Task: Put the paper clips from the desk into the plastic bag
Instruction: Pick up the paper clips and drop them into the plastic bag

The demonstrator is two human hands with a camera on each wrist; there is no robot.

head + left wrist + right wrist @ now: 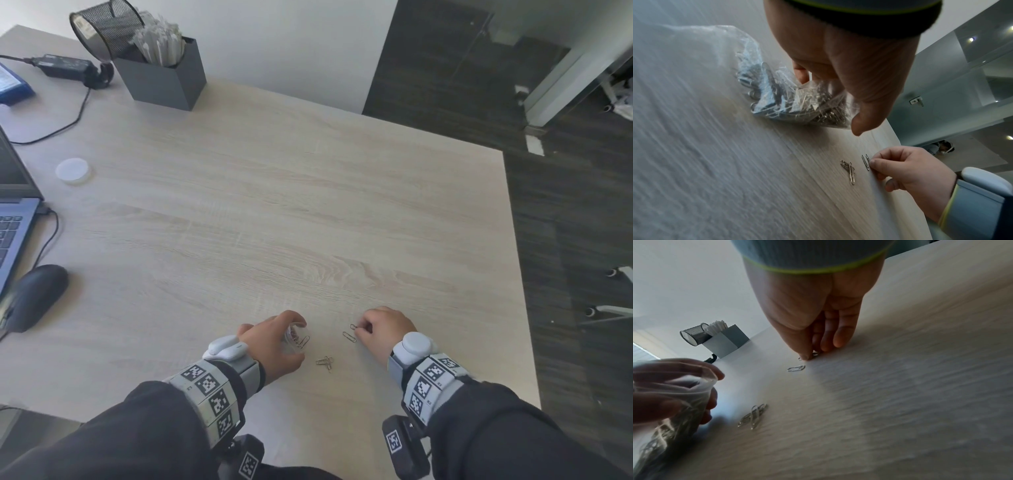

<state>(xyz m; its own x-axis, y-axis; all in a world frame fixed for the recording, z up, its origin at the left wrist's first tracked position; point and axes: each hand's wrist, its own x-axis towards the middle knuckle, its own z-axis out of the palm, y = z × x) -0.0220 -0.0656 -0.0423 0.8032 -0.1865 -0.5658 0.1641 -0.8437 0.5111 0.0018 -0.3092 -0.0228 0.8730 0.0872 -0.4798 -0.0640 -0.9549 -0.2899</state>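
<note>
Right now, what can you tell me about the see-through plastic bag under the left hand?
The small clear plastic bag is thin and crinkled, already holding a heap of silvery metal paper clips. It rests on the pale wood-grain desk, and the left hand grips its upper part, fingers curled round the mouth. A few loose paper clips lie beside it.
</note>
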